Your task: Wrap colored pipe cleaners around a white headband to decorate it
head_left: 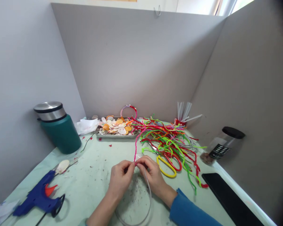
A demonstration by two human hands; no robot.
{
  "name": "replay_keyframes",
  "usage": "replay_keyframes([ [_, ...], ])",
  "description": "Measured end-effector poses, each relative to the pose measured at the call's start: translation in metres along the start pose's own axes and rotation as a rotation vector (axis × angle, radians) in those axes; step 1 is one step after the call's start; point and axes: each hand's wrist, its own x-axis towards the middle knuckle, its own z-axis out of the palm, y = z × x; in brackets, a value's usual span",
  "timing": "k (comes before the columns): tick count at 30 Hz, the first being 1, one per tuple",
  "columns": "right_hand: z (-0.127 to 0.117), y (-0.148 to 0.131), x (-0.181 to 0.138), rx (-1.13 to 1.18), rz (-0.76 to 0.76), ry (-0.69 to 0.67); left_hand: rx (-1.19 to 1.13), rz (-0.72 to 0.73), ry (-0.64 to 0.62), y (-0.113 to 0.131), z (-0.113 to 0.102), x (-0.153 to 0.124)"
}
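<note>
We pinch the pink strand (135,148) with left hand (120,176) and right hand (153,175); likely soft, light: grip its lower end

A plain grey panel stands at the left (25,47), another along the far side (132,56) and a third at the right (257,78), walling in a pale green table (91,185). Beyond the far panel's top edge shows a white wall (149,4). Brightness at the far right suggests a window (241,5); a slanting shadow darkens the far panel's right part.
</note>
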Motion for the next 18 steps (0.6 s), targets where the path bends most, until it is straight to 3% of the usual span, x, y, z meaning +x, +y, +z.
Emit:
replay_keyframes([
  [12, -0.0024, -0.0021, 0.0004, 0.058, 0.007, -0.031, -0.082, -0.078, -0.03, 0.0014, 0.0008, 0.0014],
  [18, 0.0005, -0.0002, 0.0, 0.112, 0.085, -0.025, -0.183, -0.124, -0.063, -0.0005, 0.0027, 0.0024],
])
